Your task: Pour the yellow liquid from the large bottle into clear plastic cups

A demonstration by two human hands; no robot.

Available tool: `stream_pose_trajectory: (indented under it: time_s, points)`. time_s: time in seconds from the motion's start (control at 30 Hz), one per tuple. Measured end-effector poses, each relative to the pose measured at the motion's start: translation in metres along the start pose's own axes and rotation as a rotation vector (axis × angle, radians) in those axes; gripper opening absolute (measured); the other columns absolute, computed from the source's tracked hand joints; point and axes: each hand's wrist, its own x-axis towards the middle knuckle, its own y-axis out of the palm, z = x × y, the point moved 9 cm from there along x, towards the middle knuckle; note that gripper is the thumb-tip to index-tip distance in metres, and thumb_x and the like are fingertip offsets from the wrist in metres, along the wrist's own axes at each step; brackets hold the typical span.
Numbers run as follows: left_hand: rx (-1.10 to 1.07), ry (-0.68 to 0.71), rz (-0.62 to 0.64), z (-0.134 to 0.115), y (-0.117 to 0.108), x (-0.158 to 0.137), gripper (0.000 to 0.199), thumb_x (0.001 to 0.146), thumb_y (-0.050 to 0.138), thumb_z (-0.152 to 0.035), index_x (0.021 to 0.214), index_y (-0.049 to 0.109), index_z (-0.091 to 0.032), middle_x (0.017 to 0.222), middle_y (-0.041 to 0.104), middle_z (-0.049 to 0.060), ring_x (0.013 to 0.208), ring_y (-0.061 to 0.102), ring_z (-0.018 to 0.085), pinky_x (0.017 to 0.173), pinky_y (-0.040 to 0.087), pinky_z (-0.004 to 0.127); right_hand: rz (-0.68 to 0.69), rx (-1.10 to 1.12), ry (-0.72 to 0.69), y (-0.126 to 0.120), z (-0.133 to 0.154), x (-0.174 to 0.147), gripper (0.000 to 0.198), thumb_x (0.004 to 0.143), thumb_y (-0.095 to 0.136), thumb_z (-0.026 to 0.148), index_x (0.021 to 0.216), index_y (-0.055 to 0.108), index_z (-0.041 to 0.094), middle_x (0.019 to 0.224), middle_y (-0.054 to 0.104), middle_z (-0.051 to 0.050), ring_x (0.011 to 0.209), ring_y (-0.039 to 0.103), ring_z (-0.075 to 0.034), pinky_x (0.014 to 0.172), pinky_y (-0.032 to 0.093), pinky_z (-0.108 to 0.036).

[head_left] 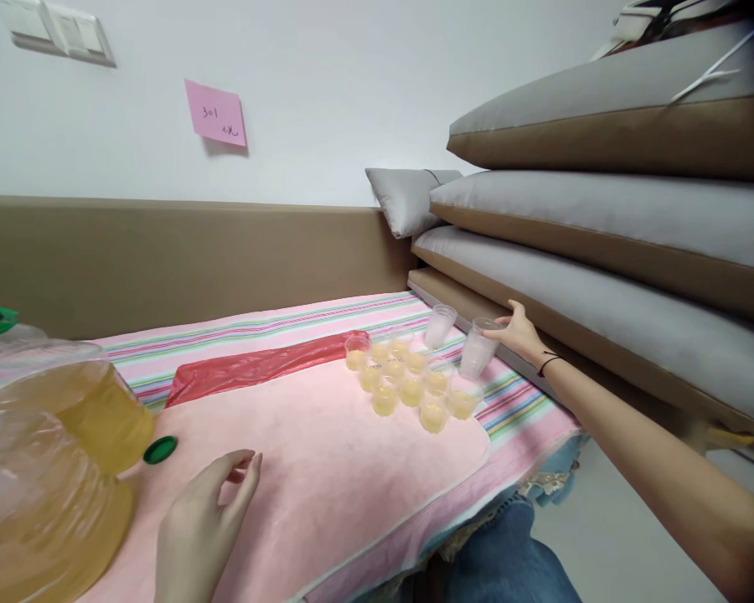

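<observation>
On the right, my right hand [521, 335] grips the upper part of a stack of clear plastic cups [476, 358], fingers at its rim. A second, shorter cup stack [439, 327] stands just beyond it. To their left, several clear cups [410, 390] with yellow liquid are grouped closely together. My left hand [201, 515] hovers over the pink cloth [327, 469], its thumb and finger curled together at the tips with nothing visible between them. A green cap [160, 450] lies near it, beside large clear jugs [43, 511] of yellow liquid.
A flattened red plastic bag [257, 372] lies behind the pink cloth, on a striped cloth [257, 325]. Thick grey and brown cushions [603, 218] are piled along the right. A brown padded panel [194, 268] borders the back below the wall.
</observation>
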Motion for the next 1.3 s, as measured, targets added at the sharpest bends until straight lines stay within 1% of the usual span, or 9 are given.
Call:
stream_pose_trajectory:
  time_s: [0.33,0.47,0.57,0.7,0.83,0.97,1.07,1.17,1.3]
  points:
    - [0.022,0.047,-0.030,-0.004,-0.002,0.000,0.042,0.078,0.052,-0.061,0.088,0.071,-0.026,0.084,0.075,0.002,0.067,0.069,0.019,0.061,0.052,0.026,-0.062,0.067,-0.027,-0.023,0.032,0.008,0.116,0.053,0.084,0.049,0.149,0.026,0.019,0.112,0.067,-0.011,0.107,0.064,-0.035,0.097,0.050,-0.051]
    - [0.016,0.072,-0.039,-0.004,-0.001,0.000,0.039,0.079,0.051,-0.059,0.086,0.071,-0.026,0.085,0.075,0.002,0.077,0.070,0.021,0.061,0.051,0.025,-0.052,0.112,-0.096,-0.034,0.069,0.003,0.117,0.053,0.085,0.047,0.149,0.024,0.021,0.114,0.066,-0.010,0.111,0.063,-0.032,0.098,0.050,-0.048]
    - [-0.003,0.093,-0.064,-0.007,-0.002,-0.001,0.038,0.080,0.049,-0.056,0.085,0.070,-0.025,0.084,0.075,0.002,0.076,0.070,0.020,0.062,0.050,0.025,0.017,0.200,-0.222,-0.027,0.112,-0.020,0.113,0.055,0.085,0.045,0.148,0.024,0.023,0.114,0.067,-0.009,0.118,0.059,-0.031,0.101,0.048,-0.046]
    - [-0.051,0.142,-0.072,-0.013,-0.004,-0.005,0.035,0.083,0.048,-0.051,0.082,0.068,-0.023,0.082,0.075,0.002,0.074,0.069,0.019,0.063,0.050,0.026,0.230,0.314,-0.440,0.010,0.176,-0.085,0.107,0.060,0.084,0.042,0.147,0.025,0.027,0.119,0.064,-0.008,0.124,0.055,-0.031,0.105,0.044,-0.050]
    - [-0.018,0.185,-0.089,-0.016,-0.009,-0.012,0.032,0.084,0.050,-0.048,0.070,0.062,-0.022,0.071,0.071,0.001,0.066,0.065,0.018,0.060,0.045,0.026,0.502,0.366,-0.569,0.070,0.217,-0.169,0.105,0.063,0.083,0.037,0.148,0.022,0.032,0.124,0.059,-0.007,0.123,0.055,-0.029,0.106,0.041,-0.051]
    - [0.012,0.201,-0.109,-0.014,-0.017,-0.020,0.036,0.086,0.049,-0.048,0.062,0.051,-0.022,0.056,0.057,-0.002,0.054,0.056,0.015,0.055,0.037,0.025,0.679,0.466,-0.573,0.128,0.227,-0.242,0.106,0.063,0.084,0.032,0.147,0.020,0.034,0.128,0.056,-0.008,0.126,0.052,-0.028,0.106,0.040,-0.050]
    - [0.018,0.197,-0.116,-0.006,-0.026,-0.025,0.042,0.089,0.045,-0.049,0.056,0.047,-0.021,0.052,0.052,-0.002,0.052,0.053,0.014,0.055,0.036,0.025,0.779,0.483,-0.519,0.160,0.223,-0.281,0.105,0.064,0.084,0.030,0.147,0.020,0.036,0.127,0.055,-0.007,0.125,0.052,-0.028,0.107,0.039,-0.050]
    - [0.012,0.182,-0.113,0.006,-0.036,-0.032,0.044,0.092,0.041,-0.048,0.060,0.052,-0.021,0.057,0.059,0.000,0.057,0.058,0.015,0.059,0.039,0.025,0.821,0.470,-0.477,0.174,0.221,-0.305,0.103,0.064,0.082,0.027,0.147,0.020,0.034,0.125,0.054,-0.007,0.124,0.052,-0.027,0.109,0.037,-0.050]
    - [-0.004,0.148,-0.121,0.029,-0.053,-0.042,0.038,0.094,0.039,-0.044,0.074,0.062,-0.020,0.070,0.070,0.003,0.068,0.066,0.017,0.064,0.044,0.025,0.810,0.423,-0.467,0.177,0.218,-0.317,0.102,0.062,0.081,0.026,0.145,0.023,0.033,0.123,0.054,-0.007,0.126,0.049,-0.029,0.111,0.032,-0.052]
